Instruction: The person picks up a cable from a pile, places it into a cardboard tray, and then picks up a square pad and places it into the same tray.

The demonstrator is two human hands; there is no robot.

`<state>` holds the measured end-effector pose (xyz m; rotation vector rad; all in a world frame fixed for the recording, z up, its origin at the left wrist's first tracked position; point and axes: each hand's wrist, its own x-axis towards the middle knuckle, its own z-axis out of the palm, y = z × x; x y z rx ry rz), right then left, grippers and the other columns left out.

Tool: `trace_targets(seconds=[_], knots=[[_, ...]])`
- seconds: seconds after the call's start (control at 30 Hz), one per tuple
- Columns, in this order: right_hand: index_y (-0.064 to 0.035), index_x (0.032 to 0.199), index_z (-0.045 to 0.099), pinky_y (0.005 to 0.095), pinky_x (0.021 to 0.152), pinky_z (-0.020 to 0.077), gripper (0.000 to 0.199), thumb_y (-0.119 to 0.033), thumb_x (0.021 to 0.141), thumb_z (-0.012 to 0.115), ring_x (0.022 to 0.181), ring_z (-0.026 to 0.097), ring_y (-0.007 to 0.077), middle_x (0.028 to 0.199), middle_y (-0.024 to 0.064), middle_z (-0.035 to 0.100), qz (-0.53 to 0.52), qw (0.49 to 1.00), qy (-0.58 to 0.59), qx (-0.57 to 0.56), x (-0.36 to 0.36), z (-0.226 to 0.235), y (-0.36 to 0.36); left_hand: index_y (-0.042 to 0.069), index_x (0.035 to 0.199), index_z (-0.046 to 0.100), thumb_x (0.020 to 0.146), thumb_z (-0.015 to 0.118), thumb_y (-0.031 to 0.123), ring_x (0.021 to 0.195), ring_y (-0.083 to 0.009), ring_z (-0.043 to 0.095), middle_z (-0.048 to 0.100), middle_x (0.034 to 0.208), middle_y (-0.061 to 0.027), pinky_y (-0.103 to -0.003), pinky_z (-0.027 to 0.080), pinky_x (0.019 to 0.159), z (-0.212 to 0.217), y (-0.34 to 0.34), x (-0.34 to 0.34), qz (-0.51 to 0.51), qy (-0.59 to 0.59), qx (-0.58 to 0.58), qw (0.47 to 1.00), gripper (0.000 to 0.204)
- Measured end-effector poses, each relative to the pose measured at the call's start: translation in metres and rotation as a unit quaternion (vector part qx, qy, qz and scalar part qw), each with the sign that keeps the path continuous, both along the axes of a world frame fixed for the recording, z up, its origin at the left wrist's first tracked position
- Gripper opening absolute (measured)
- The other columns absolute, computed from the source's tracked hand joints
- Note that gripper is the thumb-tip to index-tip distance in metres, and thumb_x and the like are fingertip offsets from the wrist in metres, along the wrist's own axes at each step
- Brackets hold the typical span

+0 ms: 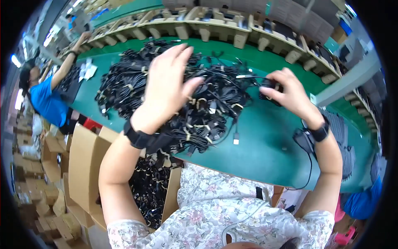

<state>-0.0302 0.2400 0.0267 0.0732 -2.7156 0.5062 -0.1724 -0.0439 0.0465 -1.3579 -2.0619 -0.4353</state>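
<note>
A large heap of black coiled cables (pixel 124 91), several tied with pale bands, covers the left and middle of the green table (pixel 257 141). Over this heap is my left hand (pixel 168 81), its fingers stretched out and the thumb apart, with nothing visible in it. To the right of the heap, my right hand (pixel 290 89) is closed around a bundled black cable (pixel 271 89). A silver-tipped connector (pixel 244 76) points left from that bundle toward the heap. One loose cable end with a white plug (pixel 236 139) lies on the table near the heap's front edge.
A cardboard box (pixel 87 170) holding more black cables (pixel 151 191) stands below the table edge at left. Beige trays (pixel 195 25) line the far side. A grey post (pixel 348 81) and stacked grey pieces (pixel 342 137) are at right. A person in blue (pixel 49 103) works at far left.
</note>
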Motion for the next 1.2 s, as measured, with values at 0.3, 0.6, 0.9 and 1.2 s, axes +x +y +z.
trace_targets(seconds=[0.3, 0.6, 0.9, 1.2], knots=[[-0.0002, 0.107, 0.054, 0.0223, 0.073, 0.0412, 0.022, -0.017, 0.093, 0.052, 0.081, 0.052, 0.0098, 0.092, 0.0036, 0.057, 0.112, 0.908, 0.114, -0.386, 0.018, 0.037, -0.046, -0.007, 0.134, 0.025, 0.079, 0.073, 0.032, 0.106, -0.0298, 0.058, 0.056, 0.115, -0.0257, -0.036, 0.046, 0.091, -0.022, 0.082, 0.092, -0.274, -0.590, 0.102, 0.752, 0.083], [-0.0024, 0.124, 0.047, 0.0190, 0.066, 0.0407, 0.032, -0.017, 0.097, 0.042, 0.073, 0.051, 0.0090, 0.088, 0.0041, 0.056, 0.227, 0.883, -0.006, -0.410, 0.028, 0.041, -0.042, -0.002, 0.088, 0.056, 0.093, 0.052, 0.016, 0.050, -0.0091, 0.054, 0.060, 0.063, -0.0045, -0.021, 0.042, 0.046, -0.027, 0.054, 0.061, -0.312, -0.718, 0.004, 0.622, 0.019], [-0.0052, 0.131, 0.041, 0.0182, 0.060, 0.0401, 0.043, 0.001, 0.089, 0.050, 0.064, 0.047, 0.0058, 0.083, 0.0012, 0.052, 0.074, 0.924, -0.158, -0.340, 0.018, 0.038, -0.065, -0.003, 0.091, 0.055, 0.090, 0.054, 0.017, 0.058, -0.0182, 0.062, 0.063, 0.073, -0.0088, -0.030, 0.049, 0.053, 0.001, 0.050, 0.034, -0.275, -0.640, 0.107, 0.709, 0.020], [-0.0059, 0.136, 0.038, 0.0198, 0.062, 0.0407, 0.047, -0.002, 0.091, 0.050, 0.065, 0.046, 0.0069, 0.086, 0.0010, 0.052, 0.005, 0.935, -0.089, -0.343, 0.006, 0.012, 0.040, 0.009, 0.119, 0.054, 0.080, 0.063, 0.042, 0.114, -0.0315, 0.049, 0.057, 0.116, -0.0129, -0.052, 0.039, 0.091, -0.005, -0.083, -0.147, 0.263, 0.035, -0.004, 0.964, 0.052]])
